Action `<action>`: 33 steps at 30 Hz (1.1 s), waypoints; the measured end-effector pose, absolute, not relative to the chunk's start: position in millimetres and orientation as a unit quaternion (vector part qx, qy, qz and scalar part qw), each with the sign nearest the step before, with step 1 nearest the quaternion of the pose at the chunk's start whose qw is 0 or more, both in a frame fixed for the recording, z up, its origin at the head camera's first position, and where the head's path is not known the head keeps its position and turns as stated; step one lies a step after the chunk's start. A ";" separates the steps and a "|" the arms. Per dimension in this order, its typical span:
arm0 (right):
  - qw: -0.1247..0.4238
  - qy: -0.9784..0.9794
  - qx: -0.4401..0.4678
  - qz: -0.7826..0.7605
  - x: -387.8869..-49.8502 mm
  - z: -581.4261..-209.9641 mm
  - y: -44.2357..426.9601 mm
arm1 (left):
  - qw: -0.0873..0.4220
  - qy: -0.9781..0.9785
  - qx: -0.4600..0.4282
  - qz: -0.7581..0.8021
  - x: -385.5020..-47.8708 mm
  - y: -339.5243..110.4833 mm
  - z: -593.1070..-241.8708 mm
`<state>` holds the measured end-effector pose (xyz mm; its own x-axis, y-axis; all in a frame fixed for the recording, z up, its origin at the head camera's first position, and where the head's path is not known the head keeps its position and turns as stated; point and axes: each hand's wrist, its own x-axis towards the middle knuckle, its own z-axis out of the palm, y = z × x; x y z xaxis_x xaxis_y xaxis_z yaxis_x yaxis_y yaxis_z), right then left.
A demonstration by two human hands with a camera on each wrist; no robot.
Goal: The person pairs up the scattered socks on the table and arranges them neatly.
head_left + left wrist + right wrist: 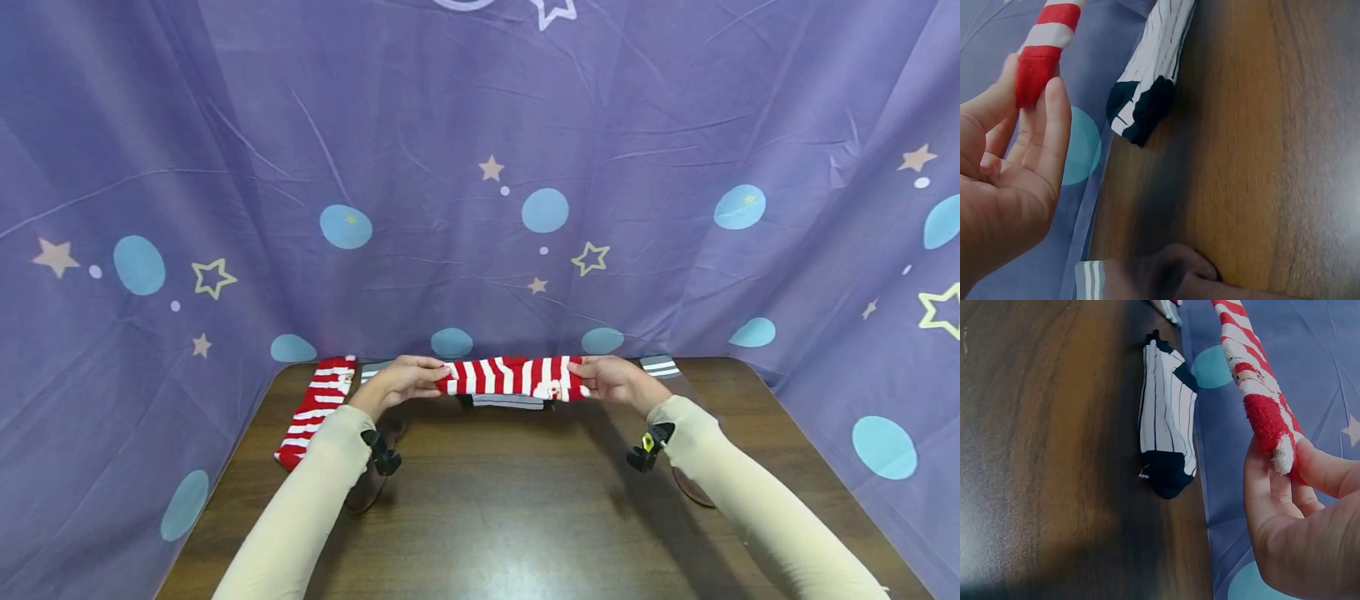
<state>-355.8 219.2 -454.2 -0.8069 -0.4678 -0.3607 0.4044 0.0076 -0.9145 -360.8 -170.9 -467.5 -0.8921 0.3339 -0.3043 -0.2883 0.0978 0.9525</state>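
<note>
Stretched level between both hands is a red and white striped sock, held above the table's far edge. My left hand pinches its plain red end, and my right hand pinches the end with a fuzzy white tip and a small Santa-like face. In the right wrist view the sock runs up and away from the fingers. Below it on the table lies a white sock with dark stripes, dark at both ends; the held sock partly hides it in the head view.
A matching red and white sock lies at the table's left. Brownish socks with white-striped grey cuffs lie on both sides, one near the left hand, another behind the right arm. A purple patterned curtain hangs along the wooden table.
</note>
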 end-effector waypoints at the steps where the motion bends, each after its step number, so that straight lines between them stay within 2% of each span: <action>1: 0.309 0.641 -0.023 -0.703 -355.4 -455.1 219.1 | 0.234 0.707 0.014 0.667 -360.3 -171.3 -467.8; 16: 0.316 0.674 0.005 -0.667 -350.0 -467.8 220.0 | 0.282 0.762 0.003 0.583 -357.2 -171.1 -477.9; 33: 0.314 0.690 0.019 -0.652 -349.0 -481.8 221.3 | 0.299 0.787 -0.008 0.540 -355.4 -164.4 -482.0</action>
<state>-349.0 221.3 -481.8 -0.8022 -0.3831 -0.4580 0.4358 0.1487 -0.8877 -355.4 -164.4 -482.0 -0.8210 0.3108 -0.4788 -0.3352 0.4165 0.8451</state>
